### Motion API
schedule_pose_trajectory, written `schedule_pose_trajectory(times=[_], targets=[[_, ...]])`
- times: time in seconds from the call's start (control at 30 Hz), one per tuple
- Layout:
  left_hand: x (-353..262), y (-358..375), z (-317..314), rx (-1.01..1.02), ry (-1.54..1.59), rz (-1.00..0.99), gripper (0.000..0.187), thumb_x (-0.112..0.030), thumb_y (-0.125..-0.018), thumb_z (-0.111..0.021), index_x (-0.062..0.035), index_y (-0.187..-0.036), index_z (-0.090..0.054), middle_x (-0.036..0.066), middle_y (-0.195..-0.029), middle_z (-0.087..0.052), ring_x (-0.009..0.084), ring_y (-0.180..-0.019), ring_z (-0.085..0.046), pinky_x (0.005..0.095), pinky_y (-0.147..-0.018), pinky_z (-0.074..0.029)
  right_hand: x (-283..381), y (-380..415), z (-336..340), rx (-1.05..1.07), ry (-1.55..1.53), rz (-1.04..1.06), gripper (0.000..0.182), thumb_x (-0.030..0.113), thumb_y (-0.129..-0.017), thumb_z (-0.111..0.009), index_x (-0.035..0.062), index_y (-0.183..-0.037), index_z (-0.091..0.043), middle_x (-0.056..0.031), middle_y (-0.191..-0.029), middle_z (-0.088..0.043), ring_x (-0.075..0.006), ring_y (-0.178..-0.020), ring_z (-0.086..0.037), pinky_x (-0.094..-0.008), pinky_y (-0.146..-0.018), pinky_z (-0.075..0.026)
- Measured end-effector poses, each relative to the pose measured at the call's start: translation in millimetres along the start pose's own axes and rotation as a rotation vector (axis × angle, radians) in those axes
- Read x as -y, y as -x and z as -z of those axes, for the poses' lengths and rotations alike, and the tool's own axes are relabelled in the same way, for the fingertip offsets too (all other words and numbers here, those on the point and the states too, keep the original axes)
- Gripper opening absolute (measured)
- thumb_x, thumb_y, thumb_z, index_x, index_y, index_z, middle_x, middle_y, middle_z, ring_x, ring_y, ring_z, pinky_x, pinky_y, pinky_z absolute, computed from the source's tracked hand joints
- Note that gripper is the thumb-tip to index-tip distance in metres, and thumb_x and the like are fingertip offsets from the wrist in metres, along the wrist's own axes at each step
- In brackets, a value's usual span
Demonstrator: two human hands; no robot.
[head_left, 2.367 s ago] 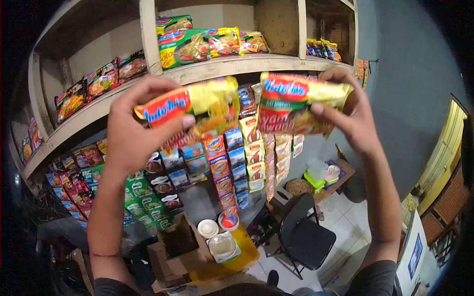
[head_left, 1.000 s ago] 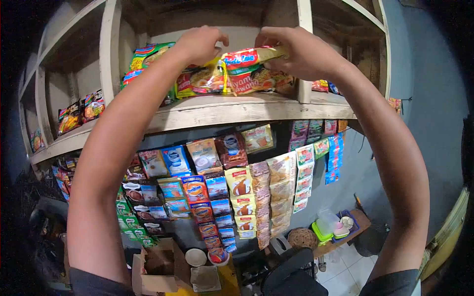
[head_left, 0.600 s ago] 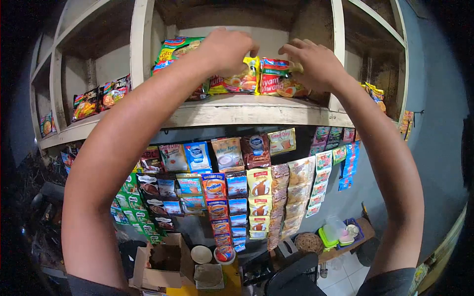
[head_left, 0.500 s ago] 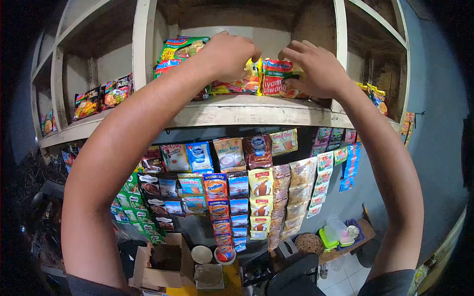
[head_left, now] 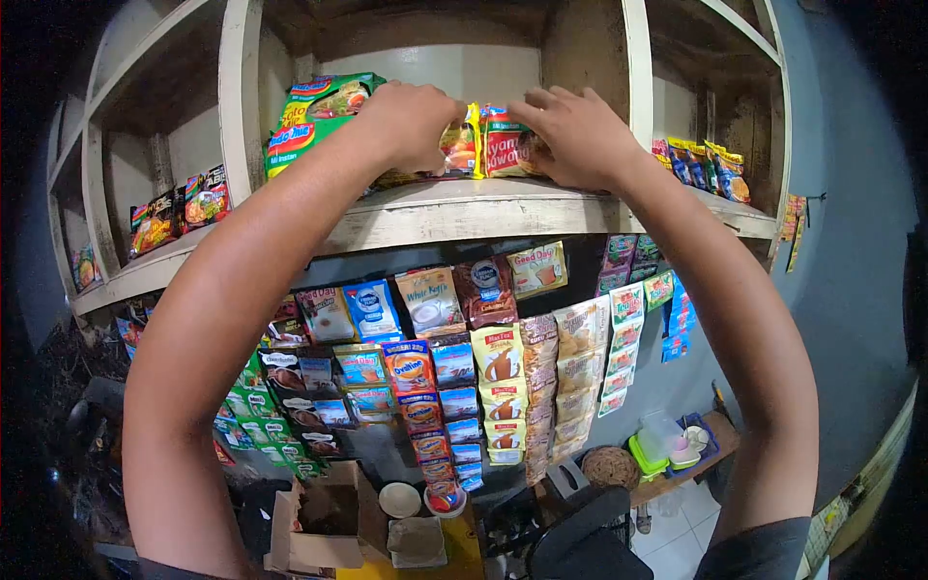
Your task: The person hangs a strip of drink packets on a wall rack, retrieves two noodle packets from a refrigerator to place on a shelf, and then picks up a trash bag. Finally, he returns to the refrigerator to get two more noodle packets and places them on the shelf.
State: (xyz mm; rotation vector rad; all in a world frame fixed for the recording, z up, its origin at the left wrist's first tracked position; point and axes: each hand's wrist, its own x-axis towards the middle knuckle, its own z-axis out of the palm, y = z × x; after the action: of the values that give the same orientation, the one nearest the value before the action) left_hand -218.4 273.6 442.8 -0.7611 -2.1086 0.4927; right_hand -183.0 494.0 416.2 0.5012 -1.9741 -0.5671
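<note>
Both noodle packets are down on the wooden shelf point(head_left: 483, 208) now; a couple of seconds ago I held them out in the air in front of me. My left hand point(head_left: 411, 126) has its fingers curled over the yellow noodle packet point(head_left: 462, 145), and my right hand point(head_left: 570, 135) lies spread across the red noodle packet point(head_left: 503, 150), fingers pressing on it rather than gripping. The two packets stand edge to edge, upright, just right of the green noodle packets point(head_left: 314, 121). I judge the placing nearly finished; only squaring them up seems left. Sachet strips point(head_left: 454, 358) hang below the shelf.
</note>
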Motion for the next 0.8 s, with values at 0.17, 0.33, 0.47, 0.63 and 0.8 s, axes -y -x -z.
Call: schedule_pose_trajectory(times=[0.17, 0.33, 0.47, 0.63, 0.8], targets=[[-3, -1, -5, -0.008, 0.0, 0.025, 0.062, -0.026, -0.062, -0.081, -0.0142, -0.118, -0.057, 0.012, -0.11, -0.062, 0.0334, -0.106, -0.059, 0.0439, -0.088, -0.049, -3, -4, 6, 0.158, -0.165, -0.022, 0.053, 0.023, -0.076, -0.07, 0.0113, -0.126, -0.055, -0.0141, -0.121, -0.058, -0.034, -0.108, -0.059, -0.0431, -0.092, -0.049], [-4, -1, -2, 0.04, 0.004, 0.029, 0.069, -0.024, -0.061, -0.081, -0.0152, -0.124, -0.053, 0.012, -0.116, -0.06, 0.0339, -0.109, -0.058, 0.0441, -0.089, -0.049, -8, -7, 2, 0.212, -0.218, 0.021, 0.055, 0.018, -0.075, -0.071, 0.0118, -0.127, -0.056, -0.0148, -0.124, -0.058, -0.0348, -0.104, -0.061, -0.0431, -0.091, -0.05], [-4, 3, 3, 0.077, 0.022, 0.042, 0.069, -0.026, -0.062, -0.081, -0.0156, -0.125, -0.053, 0.012, -0.117, -0.06, 0.0333, -0.111, -0.057, 0.0439, -0.093, -0.047, -6, 1, 12, 0.187, -0.205, -0.001, 0.052, 0.021, -0.076, -0.07, 0.012, -0.126, -0.057, -0.0131, -0.125, -0.057, -0.0337, -0.108, -0.06, -0.0424, -0.093, -0.049], [-6, 15, 9, 0.055, 0.017, 0.012, 0.061, -0.027, -0.069, -0.077, -0.0153, -0.125, -0.054, 0.011, -0.119, -0.059, 0.0304, -0.115, -0.055, 0.0479, -0.104, -0.037, -8, 5, 12, -0.008, -0.24, 0.083, 0.052, 0.03, -0.076, -0.071, 0.0128, -0.123, -0.058, -0.0128, -0.121, -0.059, -0.0333, -0.11, -0.059, -0.0442, -0.094, -0.048], [-13, 52, 11, -0.205, 0.048, -0.039, 0.052, -0.026, -0.076, -0.073, -0.0149, -0.124, -0.054, 0.009, -0.123, -0.056, 0.0301, -0.116, -0.054, 0.0493, -0.107, -0.033, -2, 25, 17, -0.186, -0.281, 0.084, 0.046, 0.03, -0.08, -0.068, 0.01, -0.119, -0.059, -0.0142, -0.125, -0.057, -0.0359, -0.108, -0.059, -0.0433, -0.094, -0.047]])
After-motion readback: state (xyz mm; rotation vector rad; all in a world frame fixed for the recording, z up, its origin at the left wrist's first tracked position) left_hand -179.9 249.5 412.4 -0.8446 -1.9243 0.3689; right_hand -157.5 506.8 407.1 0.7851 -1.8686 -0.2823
